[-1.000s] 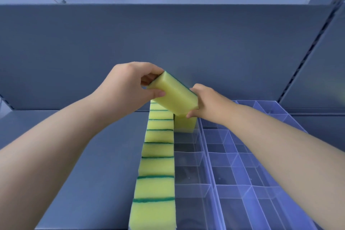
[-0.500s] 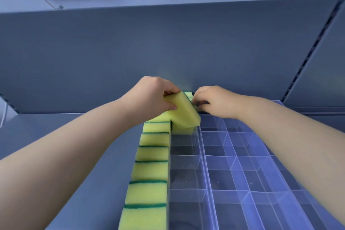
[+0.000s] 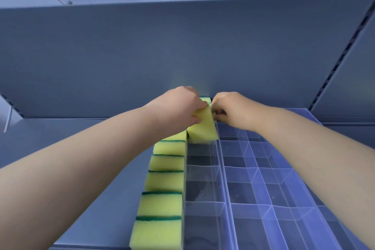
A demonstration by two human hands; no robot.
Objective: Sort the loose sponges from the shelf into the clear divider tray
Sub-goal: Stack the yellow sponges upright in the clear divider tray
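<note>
A yellow sponge (image 3: 204, 128) with a green scouring side is tilted over the far end of the second column of the clear divider tray (image 3: 253, 180). My left hand (image 3: 178, 105) pinches its upper left edge. My right hand (image 3: 229, 107) has its fingertips on the sponge's upper right corner. Another sponge (image 3: 205, 99) stands behind it, mostly hidden by the hands. A row of several yellow-and-green sponges (image 3: 162, 189) fills the tray's leftmost column.
The tray lies on a grey-blue shelf (image 3: 81, 148) with a tall back panel (image 3: 182, 57) right behind the hands. A slotted upright (image 3: 343, 55) runs along the right. The tray's other compartments hold nothing.
Both hands carried the sponge from mid-air down and back to the far end of the tray. It went from nearly level to steeply tilted into the compartment.
</note>
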